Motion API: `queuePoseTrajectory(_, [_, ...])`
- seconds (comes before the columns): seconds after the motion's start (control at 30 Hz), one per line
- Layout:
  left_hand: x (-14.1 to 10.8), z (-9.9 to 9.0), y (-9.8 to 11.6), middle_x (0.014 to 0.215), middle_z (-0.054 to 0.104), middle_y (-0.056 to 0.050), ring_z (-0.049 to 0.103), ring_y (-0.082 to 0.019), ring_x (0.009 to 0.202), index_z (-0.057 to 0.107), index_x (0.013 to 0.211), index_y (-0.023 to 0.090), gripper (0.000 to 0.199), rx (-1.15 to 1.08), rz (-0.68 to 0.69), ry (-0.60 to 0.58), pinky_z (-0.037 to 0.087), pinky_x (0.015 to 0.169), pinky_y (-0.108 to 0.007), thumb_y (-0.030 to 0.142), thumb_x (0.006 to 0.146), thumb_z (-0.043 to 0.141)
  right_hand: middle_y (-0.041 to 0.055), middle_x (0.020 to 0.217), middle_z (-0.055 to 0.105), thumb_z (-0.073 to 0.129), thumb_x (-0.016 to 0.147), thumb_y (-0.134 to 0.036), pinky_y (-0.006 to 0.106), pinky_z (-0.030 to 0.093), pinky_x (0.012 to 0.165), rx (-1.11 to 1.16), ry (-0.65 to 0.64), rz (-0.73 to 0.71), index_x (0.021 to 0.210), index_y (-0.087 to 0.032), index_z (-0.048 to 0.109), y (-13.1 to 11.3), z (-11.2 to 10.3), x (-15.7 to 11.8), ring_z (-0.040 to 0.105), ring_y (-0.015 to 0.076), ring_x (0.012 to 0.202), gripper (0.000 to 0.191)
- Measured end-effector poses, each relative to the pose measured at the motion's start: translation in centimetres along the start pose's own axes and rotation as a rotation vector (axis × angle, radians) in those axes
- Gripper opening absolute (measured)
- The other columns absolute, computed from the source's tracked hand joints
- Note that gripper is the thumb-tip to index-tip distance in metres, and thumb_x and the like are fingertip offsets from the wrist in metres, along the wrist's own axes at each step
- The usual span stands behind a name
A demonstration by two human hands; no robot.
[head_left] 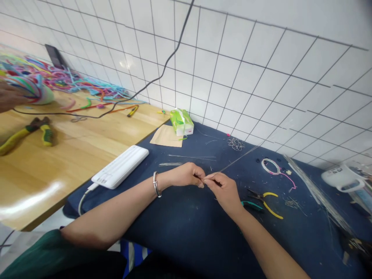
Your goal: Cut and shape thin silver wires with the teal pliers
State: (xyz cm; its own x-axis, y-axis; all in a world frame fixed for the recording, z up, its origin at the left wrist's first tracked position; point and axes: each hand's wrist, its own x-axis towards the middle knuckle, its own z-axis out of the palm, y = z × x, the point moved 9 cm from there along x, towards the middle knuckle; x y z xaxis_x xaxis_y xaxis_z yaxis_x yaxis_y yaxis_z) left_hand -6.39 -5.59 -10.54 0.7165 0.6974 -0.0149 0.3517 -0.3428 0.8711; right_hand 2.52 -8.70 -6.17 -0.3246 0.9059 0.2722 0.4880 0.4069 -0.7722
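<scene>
My left hand, with a silver bangle at the wrist, is closed in a pinch. Its fingertips meet those of my right hand above the dark blue mat. Pinched in both hands is a thin wire, which slants up and away to the right. The fingers hide the end between them. Beyond my left hand lie some straight wires and a short bundle of wires. Right of my right hand rest yellow-handled pliers and a green-handled tool, partly hidden by the wrist.
A white power bank with a cable sits left. Behind are a tissue pack, a brown paper and a coiled wire piece. Long wires and a white mug stand right. Another person's hand holds colourful strands.
</scene>
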Motion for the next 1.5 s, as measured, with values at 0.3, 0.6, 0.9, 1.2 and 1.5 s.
queuePoseTrajectory(0.3, [-3.2,-4.9,0.6,0.064,0.062,0.002,0.053,-0.011,0.059,0.065,0.070,0.015,0.010,0.331,0.034,0.140,0.031,0.053,-0.019,0.024,0.068,0.065,-0.0014,0.076,0.065,0.057,0.075,-0.017,0.023,0.038,0.070,-0.139,-0.154,-0.121,0.073,-0.023,0.067,-3.5,4.2,4.0,0.056,0.0132,0.075,0.011])
queuePoseTrajectory(0.6, [-5.2,-4.0,-3.0,0.072,0.064,0.001,0.057,-0.011,0.066,0.065,0.071,0.015,0.008,0.298,0.012,0.188,0.034,0.058,-0.019,0.021,0.072,0.060,0.0004,0.077,0.066,0.057,0.073,-0.018,0.025,0.039,0.071,-0.018,-0.188,-0.050,0.069,-0.021,0.067,-1.4,7.8,4.1,0.057,0.0143,0.076,0.011])
queuePoseTrajectory(0.9, [-3.4,-2.0,-2.6,0.077,0.067,-0.003,0.062,-0.014,0.072,0.064,0.084,0.016,0.023,-0.437,-0.129,0.048,0.037,0.056,-0.019,0.037,0.074,0.062,0.0013,0.065,0.061,0.054,0.077,-0.034,0.024,0.046,0.054,0.223,-0.191,0.159,0.078,-0.015,0.062,1.0,3.9,4.0,0.056,0.0115,0.056,0.020])
queuePoseTrajectory(1.2, [-0.3,2.7,0.9,0.089,0.068,-0.008,0.065,-0.015,0.075,0.066,0.084,0.015,0.025,-0.735,-0.209,-0.219,0.041,0.056,-0.020,0.037,0.073,0.064,0.0006,0.062,0.059,0.065,0.070,-0.036,0.022,0.044,0.052,0.536,-0.134,0.368,0.073,-0.014,0.062,3.5,-1.0,0.0,0.053,0.0095,0.053,0.023])
queuePoseTrajectory(1.5, [1.7,4.4,0.8,0.071,0.067,-0.003,0.062,-0.013,0.066,0.064,0.079,0.015,0.019,-0.577,-0.149,-0.144,0.041,0.058,-0.021,0.026,0.065,0.070,0.0006,0.063,0.061,0.059,0.072,-0.029,0.022,0.044,0.052,0.324,-0.128,0.297,0.071,-0.014,0.064,3.8,-2.5,-0.8,0.053,0.0097,0.054,0.016])
